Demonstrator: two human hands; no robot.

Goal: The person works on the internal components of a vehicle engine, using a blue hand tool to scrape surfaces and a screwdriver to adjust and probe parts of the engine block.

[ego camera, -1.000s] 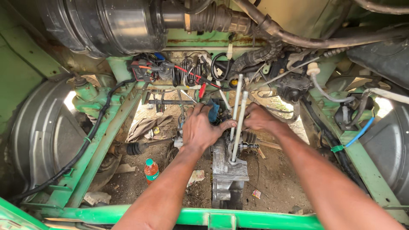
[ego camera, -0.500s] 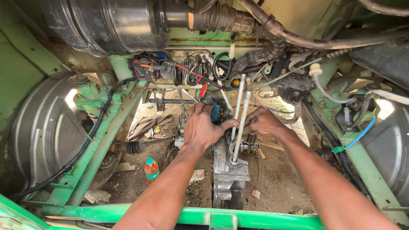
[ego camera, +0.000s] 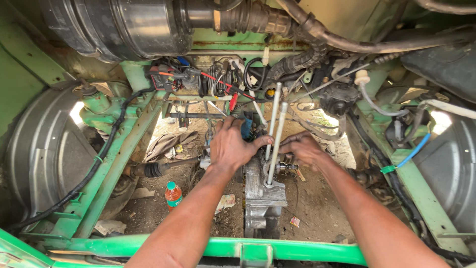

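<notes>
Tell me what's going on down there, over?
Left hand flat on grey gearbox casing, thumb by two upright metal rods. Right hand beside them. Wires crowd behind.

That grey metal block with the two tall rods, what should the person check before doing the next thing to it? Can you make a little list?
1. Left hand on the metal block: ok, it rests on top, beside the rods.
2. Right hand placed: ok, it is at the block's right side by a small bolt.
3. Two rods upright: ok, both stand nearly straight.
4. What the fingers pinch: cannot tell, hidden.
5. Red wires away from hands: ok, they hang further back.
6. Bottle out of the way: ok, it lies on the ground to the left.
</notes>
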